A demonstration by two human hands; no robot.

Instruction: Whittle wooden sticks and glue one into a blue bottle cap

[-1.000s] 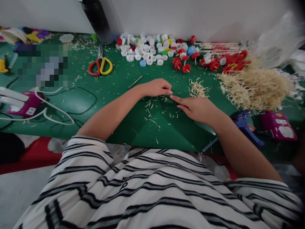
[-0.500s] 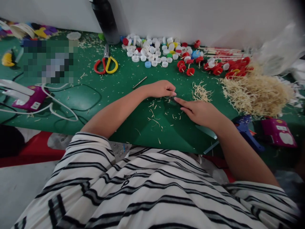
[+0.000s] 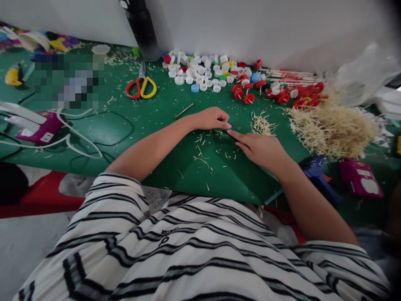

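Observation:
My left hand (image 3: 215, 118) is closed, its fingers curled and its thumb and fingertips pressed together low over the green table (image 3: 175, 167). Whatever it pinches is too small to make out. Close by on the right, my right hand (image 3: 261, 149) is closed round a thin dark tool, mostly hidden in the grip, with the index finger stretched along it toward the left thumb. Pale curled shavings (image 3: 200, 159) lie scattered under and in front of both hands. Just past the right hand is a small heap of pale strands (image 3: 262, 124). A slim metal rod (image 3: 184, 110) lies beyond the left wrist.
Red-and-yellow-handled scissors (image 3: 140, 85) and a black bottle (image 3: 142, 33) stand toward the back. Many bottle caps (image 3: 200, 71) lie by the wall. At right are a large strand pile (image 3: 332, 125), a blue glue gun (image 3: 319, 179) and a purple box (image 3: 360, 177). Cables (image 3: 81, 142) run at left.
The view has shifted slightly. Both hands stay close together in nearly the same place and keep their grips.

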